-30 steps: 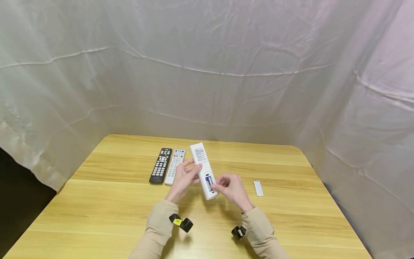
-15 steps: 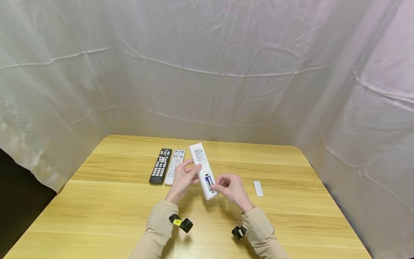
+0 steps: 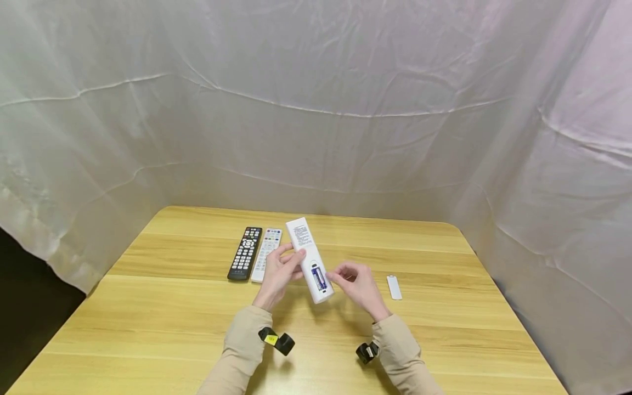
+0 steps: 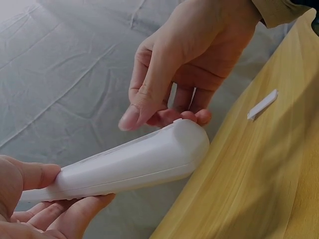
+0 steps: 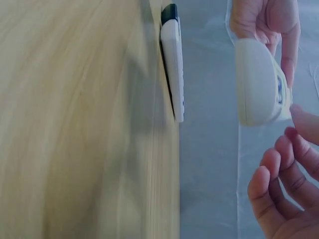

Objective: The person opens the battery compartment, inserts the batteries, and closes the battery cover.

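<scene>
My left hand (image 3: 277, 277) grips a white remote control (image 3: 304, 240) above the table, thumb on its back and fingers beneath. The remote's printed back faces up, tilted, with the battery compartment uncovered. Blue batteries (image 3: 319, 278) lie inside that compartment. Close to the lower right edge is my right hand (image 3: 362, 289), its fingers loosely bent and nothing held between them. In the left wrist view the right thumb (image 4: 130, 117) is apart from the remote, and the fingertips lie by its end; whether they touch it I cannot tell. A white battery cover (image 3: 394, 287) lies on the table to the right.
Side by side on the wooden table (image 3: 163, 318), left of my hands, lie a black remote (image 3: 245, 253) and another white remote (image 3: 269, 247), buttons up. Grey cloth (image 3: 316, 148) hangs behind the table and along its sides. Each wrist wears a small black camera (image 3: 283, 343).
My right thumb has drawn off the battery compartment to the right, so more of the batteries shows. The held remote has shifted slightly left.
</scene>
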Available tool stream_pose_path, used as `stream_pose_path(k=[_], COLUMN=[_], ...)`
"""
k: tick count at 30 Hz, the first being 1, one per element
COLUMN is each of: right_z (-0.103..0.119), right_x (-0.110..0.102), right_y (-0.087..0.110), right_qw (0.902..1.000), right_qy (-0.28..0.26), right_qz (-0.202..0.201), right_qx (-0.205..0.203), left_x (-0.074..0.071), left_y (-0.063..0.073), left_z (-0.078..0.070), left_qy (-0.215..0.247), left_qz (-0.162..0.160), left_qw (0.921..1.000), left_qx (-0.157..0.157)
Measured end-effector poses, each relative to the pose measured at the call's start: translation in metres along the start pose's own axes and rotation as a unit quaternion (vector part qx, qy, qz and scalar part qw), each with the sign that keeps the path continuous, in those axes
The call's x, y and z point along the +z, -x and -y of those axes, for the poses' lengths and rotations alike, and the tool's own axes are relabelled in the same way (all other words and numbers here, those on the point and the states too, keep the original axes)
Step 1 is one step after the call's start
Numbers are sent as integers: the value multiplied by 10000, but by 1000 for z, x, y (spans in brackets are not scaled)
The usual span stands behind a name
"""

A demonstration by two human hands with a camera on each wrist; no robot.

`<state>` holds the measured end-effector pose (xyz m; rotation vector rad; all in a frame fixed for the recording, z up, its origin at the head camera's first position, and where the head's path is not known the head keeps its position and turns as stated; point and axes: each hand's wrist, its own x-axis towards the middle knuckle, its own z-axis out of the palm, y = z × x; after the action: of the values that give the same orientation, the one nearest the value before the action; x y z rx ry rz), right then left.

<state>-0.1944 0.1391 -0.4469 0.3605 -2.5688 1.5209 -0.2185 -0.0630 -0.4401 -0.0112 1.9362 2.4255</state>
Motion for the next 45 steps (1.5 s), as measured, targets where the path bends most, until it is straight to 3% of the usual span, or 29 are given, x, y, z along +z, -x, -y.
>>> stream_pose_path(k=[8,21,25,32,45], right_z=[-12,-31,-33,-44,-57], right_x=[-16,-49,-60,-79,-85], right_y=[-6,-6,-5,-1,3], right_qw=[9935,9819,9763,9542,9436], right_qy=[710,1370,1675,2586,2743], right_qz=[-876,-1069,-969,-491,54], right_qx=[129,751,967,1419,1852], left_x=[0,-1,-1,-2,-1], left_y=[0,0,0,0,0], left_z=[-1,-1,-2,-1,-2], left_qy=[3,-4,-24,-50,-63], left_qz=[-10,-60,-63,-37,-47], left_qw=[10000,9999,9999,9999,9999], left_qx=[-45,-109,-121,-83,-119])
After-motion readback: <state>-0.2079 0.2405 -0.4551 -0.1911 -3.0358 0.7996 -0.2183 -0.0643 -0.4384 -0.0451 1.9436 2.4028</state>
